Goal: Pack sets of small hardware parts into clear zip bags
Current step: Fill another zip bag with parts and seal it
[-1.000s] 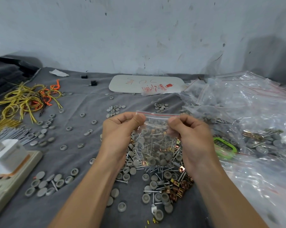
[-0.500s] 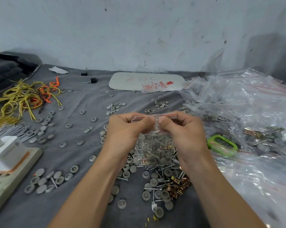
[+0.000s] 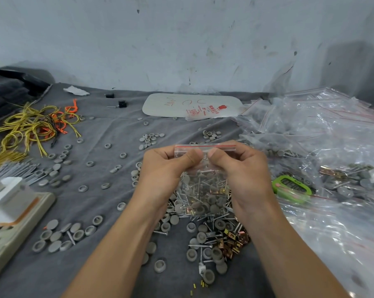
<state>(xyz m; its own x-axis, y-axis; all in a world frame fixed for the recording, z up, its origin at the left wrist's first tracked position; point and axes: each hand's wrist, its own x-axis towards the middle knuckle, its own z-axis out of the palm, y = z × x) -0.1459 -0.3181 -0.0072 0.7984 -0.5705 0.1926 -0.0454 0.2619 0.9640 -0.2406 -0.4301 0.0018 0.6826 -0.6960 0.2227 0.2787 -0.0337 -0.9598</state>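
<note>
A grey cloth [image 3: 91, 130] covers the whole work surface up to a scuffed pale wall. Along the right side lies a big loose heap of clear plastic bags [image 3: 332, 136], some with red seal lines, a few holding parts. The person's two forearms reach in from the bottom edge, and the left hand [image 3: 162, 168] and right hand [image 3: 244, 171] meet over the middle of the cloth. Each hand pinches the top of a small clear zip bag [image 3: 203, 186] between thumb and curled fingers, thumbs nearly tip to tip just under the red seal strip. The bag hangs upright between the hands, its lower half full of screws, grey caps and a few brass clips. At the left edge sits a beige power strip [image 3: 13, 229] with a white plug in it, and behind it a tangle of yellow and orange wires [image 3: 31, 125]. A green handheld device [image 3: 291, 187] lies by the bag heap, just right of the right hand. Directly below the held bag lies a loose pile of parts [image 3: 214, 239] — grey caps, screws, brass clips — and more caps lie scattered across the cloth.
</note>
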